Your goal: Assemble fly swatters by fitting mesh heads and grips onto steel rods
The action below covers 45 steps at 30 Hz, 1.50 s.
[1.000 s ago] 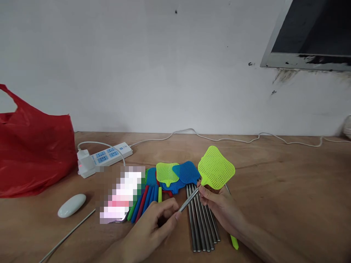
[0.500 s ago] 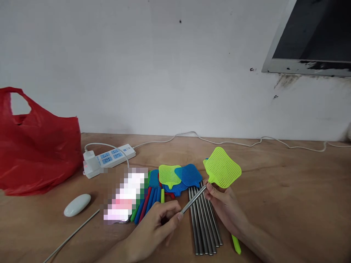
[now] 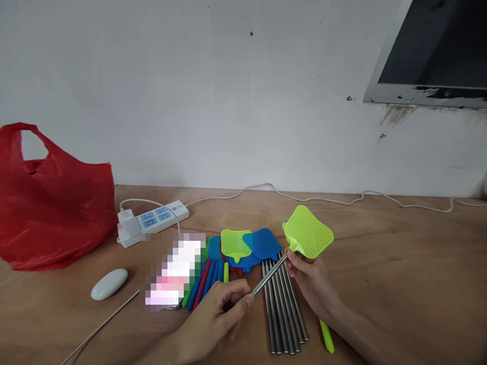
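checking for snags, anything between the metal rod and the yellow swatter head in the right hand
Nothing visible: the metal rod runs from the left hand to the neck of the yellow swatter head. The right hand pinches there, partly hiding where they meet. The loose rods lie below.

- Bag [image 3: 68,213]: red, handle raised, on table [image 3: 395,253] at left.
- Power strip [image 3: 177,208]: white; charger [image 3: 129,228] plugged in, red light showing.
- Cord [image 3: 325,199]: white, runs along wall [image 3: 190,101].
- Phone [image 3: 182,268]: lit, detail blurred.
- Oval item [image 3: 109,284]: white, near phone.
- Panel [image 3: 441,45]: dark, framed; wall stained beneath.
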Each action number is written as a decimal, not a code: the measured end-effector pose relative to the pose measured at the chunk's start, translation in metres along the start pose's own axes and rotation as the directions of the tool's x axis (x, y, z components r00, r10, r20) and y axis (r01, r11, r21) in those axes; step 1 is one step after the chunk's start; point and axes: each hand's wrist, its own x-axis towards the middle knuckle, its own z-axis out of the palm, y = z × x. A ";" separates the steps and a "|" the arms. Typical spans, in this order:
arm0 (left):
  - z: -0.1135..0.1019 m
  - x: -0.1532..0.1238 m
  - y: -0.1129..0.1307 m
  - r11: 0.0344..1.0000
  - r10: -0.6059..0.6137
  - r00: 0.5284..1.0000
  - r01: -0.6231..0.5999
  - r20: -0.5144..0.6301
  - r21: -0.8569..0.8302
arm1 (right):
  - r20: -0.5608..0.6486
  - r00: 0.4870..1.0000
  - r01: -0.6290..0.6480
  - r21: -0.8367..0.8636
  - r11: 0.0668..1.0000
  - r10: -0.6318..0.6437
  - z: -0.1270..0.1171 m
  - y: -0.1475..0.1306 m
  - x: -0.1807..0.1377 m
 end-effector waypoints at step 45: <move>-0.005 -0.001 0.005 0.962 0.013 0.987 0.031 -0.160 0.270 | 0.116 0.990 -0.056 -0.177 0.983 0.077 0.005 0.001 -0.013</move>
